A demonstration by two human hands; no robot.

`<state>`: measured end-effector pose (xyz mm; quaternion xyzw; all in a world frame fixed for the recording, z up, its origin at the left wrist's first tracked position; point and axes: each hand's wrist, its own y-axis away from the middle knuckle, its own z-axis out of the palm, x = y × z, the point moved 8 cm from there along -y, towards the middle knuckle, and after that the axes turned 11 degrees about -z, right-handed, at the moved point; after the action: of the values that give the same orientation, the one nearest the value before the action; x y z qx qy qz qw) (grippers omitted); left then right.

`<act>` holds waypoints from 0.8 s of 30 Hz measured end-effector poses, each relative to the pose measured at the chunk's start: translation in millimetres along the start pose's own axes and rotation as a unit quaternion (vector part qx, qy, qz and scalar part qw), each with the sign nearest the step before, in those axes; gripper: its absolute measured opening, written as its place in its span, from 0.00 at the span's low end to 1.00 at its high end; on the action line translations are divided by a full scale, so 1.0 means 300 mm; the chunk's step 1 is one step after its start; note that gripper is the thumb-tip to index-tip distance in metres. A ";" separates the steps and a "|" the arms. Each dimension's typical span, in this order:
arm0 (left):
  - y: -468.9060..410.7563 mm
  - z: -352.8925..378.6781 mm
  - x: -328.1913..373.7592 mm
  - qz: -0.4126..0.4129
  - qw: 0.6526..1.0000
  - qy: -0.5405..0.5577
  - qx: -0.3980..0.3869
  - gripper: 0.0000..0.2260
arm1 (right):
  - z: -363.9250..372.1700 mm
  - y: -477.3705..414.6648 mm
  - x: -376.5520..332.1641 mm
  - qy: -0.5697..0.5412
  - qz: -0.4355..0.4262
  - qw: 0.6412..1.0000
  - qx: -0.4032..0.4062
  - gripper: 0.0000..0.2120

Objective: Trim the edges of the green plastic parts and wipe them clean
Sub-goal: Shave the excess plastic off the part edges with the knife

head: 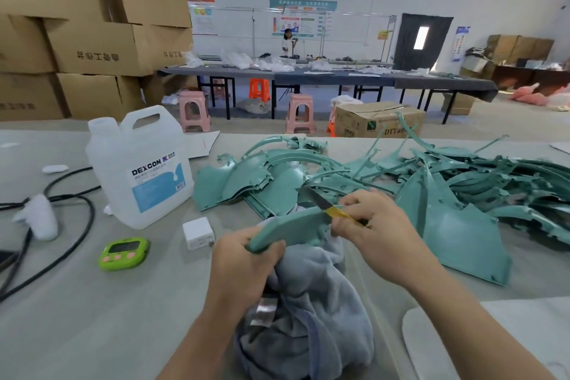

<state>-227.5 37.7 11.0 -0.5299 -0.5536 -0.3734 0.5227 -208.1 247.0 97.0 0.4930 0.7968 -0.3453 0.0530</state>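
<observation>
Near the centre of the frame, just below the middle, the left hand (246,259) is clenched round the lower-left end of a curved green plastic part (293,228) and holds it up off the surface (92,318), over a bunched grey cloth (308,302). The part's long axis runs from that grip up and to the right, straight toward the right hand (379,234). The right hand is closed round the yellow handle of a knife (327,205). The dark blade points to the upper left and lies across the part's upper-right end, at or just on its top edge; actual contact is hard to make out.

So the part bridges the two hands: the left anchors the far end, and the right, the nearer one to the working edge, carries the tool. Any trimming stroke looks likely to run along that edge, down the long axis toward the left-hand grip, so those fingers sit in the blade's line.

A heap of green parts (481,182) spreads across the right and centre of the surface, behind the hands. A white DEXCON jug (138,170) stands at centre left.
</observation>
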 end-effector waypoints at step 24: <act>-0.019 -0.220 0.033 0.038 0.940 0.271 0.202 0.19 | -0.022 0.120 0.158 -0.114 0.237 0.950 0.165 0.14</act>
<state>-220.0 -25.2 33.0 -0.3128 -0.4338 -0.3632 0.7629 -200.9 296.5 63.8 0.6271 0.5772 -0.5034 0.1416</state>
